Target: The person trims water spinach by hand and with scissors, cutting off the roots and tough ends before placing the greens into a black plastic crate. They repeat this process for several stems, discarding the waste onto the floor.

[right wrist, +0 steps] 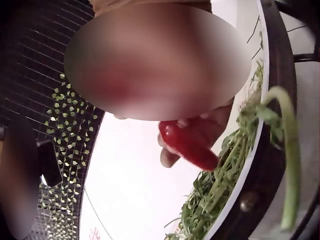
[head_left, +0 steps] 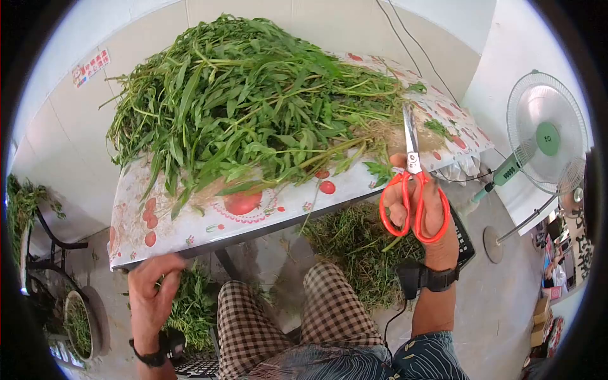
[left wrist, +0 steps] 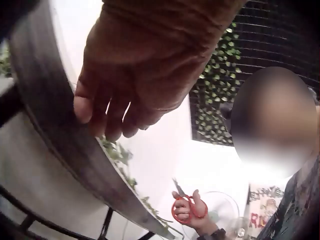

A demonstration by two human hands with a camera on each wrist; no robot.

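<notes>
Red-handled scissors [head_left: 413,162] are held upright in my right hand [head_left: 433,212], fingers through the handle loops and blades pointing up over the table's front edge. In the right wrist view part of a red handle [right wrist: 187,147] shows in the hand, the rest blurred out. My left hand [head_left: 152,288] is at the table's front left corner with nothing in it; its fingers [left wrist: 115,117] hang loosely beside the table edge in the left wrist view. Beyond both hands, a large heap of leafy green stems [head_left: 247,107] covers much of the table.
The table has a white cloth [head_left: 183,225] with red fruit prints. More cut greens [head_left: 354,253] lie below it, and others [head_left: 193,304] fill a crate by the left knee. A standing fan [head_left: 548,139] is at right, a round basket [head_left: 79,323] at left.
</notes>
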